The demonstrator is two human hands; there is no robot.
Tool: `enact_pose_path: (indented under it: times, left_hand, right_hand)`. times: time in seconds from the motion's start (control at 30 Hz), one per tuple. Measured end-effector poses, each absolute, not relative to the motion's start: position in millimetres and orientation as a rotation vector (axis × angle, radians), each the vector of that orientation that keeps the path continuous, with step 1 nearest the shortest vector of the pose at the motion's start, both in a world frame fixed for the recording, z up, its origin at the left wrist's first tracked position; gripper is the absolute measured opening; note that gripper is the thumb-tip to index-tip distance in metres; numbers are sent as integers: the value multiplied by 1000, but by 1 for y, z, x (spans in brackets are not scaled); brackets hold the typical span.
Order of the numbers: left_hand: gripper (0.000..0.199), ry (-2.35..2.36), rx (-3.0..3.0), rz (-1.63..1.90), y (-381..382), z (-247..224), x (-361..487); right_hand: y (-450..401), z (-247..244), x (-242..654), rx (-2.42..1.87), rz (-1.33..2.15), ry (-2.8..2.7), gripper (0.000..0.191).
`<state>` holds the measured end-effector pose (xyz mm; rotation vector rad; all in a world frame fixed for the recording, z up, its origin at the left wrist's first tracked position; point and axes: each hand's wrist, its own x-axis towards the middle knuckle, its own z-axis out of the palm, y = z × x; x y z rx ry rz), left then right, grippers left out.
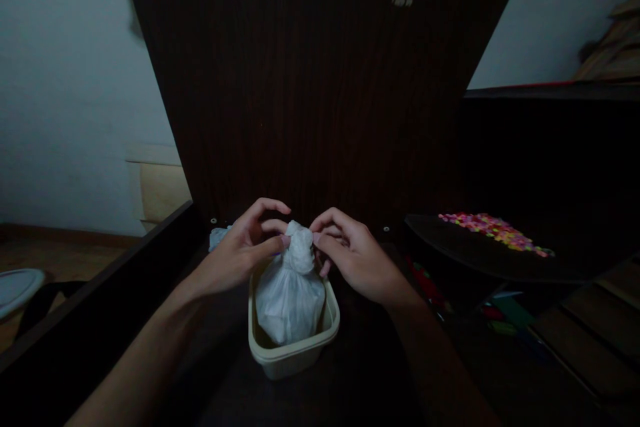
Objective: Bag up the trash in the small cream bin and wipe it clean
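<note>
A white plastic bag (290, 303), gathered and knotted at its top, sits inside a cream rectangular tub (295, 368). From the left, my left hand (250, 240) grips the knot with its thumb and a bent finger, while its index finger arches above. On the other side, my right hand (350, 250) pinches the knot's edge between thumb and fingers, the remaining fingers curled. What the bag contains is hidden by the cloudy plastic. The tub stands upright on a dark surface.
A dark wooden panel (320, 93) rises behind the tub. At right, a pile of small colourful pieces (495, 230) lies on a dark curved shelf (450, 253). A dark raised board (100, 280) runs along the left. A crumpled pale plastic piece (218, 237) lies behind my left wrist.
</note>
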<state>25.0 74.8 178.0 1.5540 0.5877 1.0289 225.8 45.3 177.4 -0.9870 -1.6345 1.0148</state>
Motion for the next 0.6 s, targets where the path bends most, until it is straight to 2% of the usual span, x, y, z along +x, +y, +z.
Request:
enact_pose_path:
  times: [0.07,0.2,0.4,0.6]
  left_hand:
    - [37,600,1605,1089,75,179,26]
    - [21,699,1839,1077,74,183,28]
    - [18,938,2126,1079,74,184,27]
    - [14,1021,2258,965,74,187,23]
  right_hand:
    - [41,180,224,-1013,887,-1695,15]
    - [35,183,219,-1101,709,-1769,34]
    - [39,180,223,-1091,646,-1855,12]
    - [42,183,233,-1064,661,-1817,9]
